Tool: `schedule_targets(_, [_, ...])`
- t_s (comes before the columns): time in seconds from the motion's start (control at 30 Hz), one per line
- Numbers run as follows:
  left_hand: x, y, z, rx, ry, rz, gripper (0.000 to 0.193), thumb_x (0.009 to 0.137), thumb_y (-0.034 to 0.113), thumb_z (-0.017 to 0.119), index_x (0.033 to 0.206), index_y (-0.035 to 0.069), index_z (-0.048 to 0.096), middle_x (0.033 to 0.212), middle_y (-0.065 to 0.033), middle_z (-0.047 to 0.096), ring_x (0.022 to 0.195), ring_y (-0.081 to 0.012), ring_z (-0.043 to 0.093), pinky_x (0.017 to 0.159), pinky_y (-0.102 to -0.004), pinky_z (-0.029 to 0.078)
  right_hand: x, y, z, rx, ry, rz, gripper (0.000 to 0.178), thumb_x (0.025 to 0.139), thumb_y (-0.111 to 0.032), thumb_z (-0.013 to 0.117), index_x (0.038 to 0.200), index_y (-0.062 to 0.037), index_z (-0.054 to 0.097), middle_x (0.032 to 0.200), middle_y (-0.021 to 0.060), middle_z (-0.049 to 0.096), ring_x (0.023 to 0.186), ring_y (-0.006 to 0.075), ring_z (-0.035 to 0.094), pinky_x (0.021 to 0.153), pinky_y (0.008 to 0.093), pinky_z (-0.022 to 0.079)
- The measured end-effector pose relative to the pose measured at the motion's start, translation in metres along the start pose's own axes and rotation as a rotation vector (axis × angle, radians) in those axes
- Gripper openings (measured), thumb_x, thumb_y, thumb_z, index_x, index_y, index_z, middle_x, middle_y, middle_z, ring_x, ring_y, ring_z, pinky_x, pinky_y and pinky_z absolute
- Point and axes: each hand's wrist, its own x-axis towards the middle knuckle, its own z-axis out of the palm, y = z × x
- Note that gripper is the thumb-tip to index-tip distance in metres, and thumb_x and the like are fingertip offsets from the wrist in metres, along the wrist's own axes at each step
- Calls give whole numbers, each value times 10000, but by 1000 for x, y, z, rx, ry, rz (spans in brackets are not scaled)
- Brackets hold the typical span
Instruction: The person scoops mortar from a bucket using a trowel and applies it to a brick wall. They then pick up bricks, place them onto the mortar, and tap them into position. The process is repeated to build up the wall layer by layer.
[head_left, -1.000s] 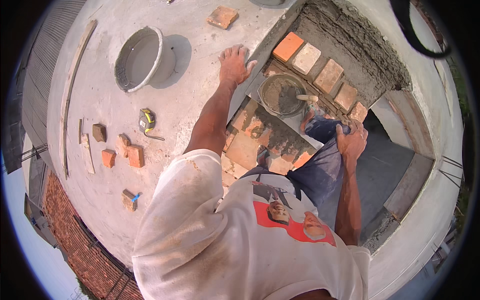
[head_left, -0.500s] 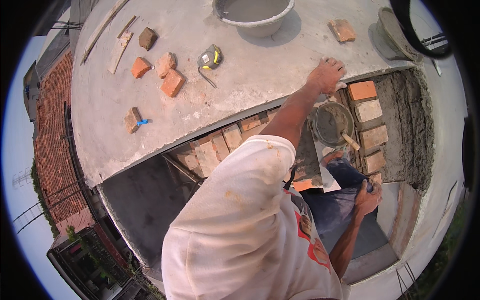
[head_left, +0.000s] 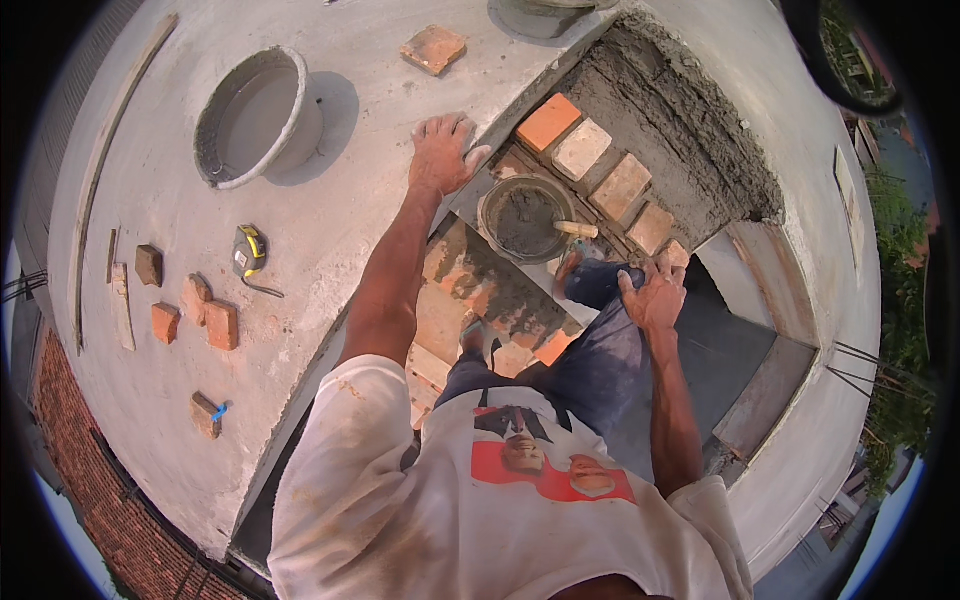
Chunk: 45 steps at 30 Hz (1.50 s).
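Resting left hand [head_left: 443, 155] flat, empty; draping right hand [head_left: 655, 297] half-open over knee [head_left: 622, 308] (with bricks [head_left: 620, 187] rowed ahead, loose ones [head_left: 222, 325] leftward unlaid).

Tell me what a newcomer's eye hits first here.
Probably the row of bricks beside rough grey mortar, upper right, its top brick bright orange. Next, the wide basin of grey mix on the concrete slab, upper left. Then the left hand on the slab near its edge and the right hand on the dark-trousered leg.

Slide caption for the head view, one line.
Left hand on concrete slab, right hand on knee, near a row of bricks.
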Motion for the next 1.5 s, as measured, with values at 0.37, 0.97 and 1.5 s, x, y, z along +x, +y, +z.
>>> schedule_targets(0.37, [-83,76,31,-466,169,94,550,932,300,752,1386,71,542,1367,-154,574,1254,-333,515,1078,-498,346,125,-30,140,-125,-399,-576,460,945,-260,640,1356,-53,629,1410,221,603,1340,351,558,1128,546,377])
schedule_targets(0.97, [-126,50,305,-796,91,-995,556,1124,395,403,1182,-116,614,1020,-162,662,949,-225,547,875,-386,463,185,-8,202,-334,-576,-686,294,936,-173,582,1159,-1,667,959,152,728,858,296,714,671,390,541])
schedule_targets(1.5, [-82,105,278,-915,160,-728,371,1097,262,470,893,-39,543,647,-150,498,594,-254,428,560,-415,372,154,-4,224,-231,-375,-752,440,853,-128,646,1243,74,625,1146,270,689,1040,371,726,762,422,628])
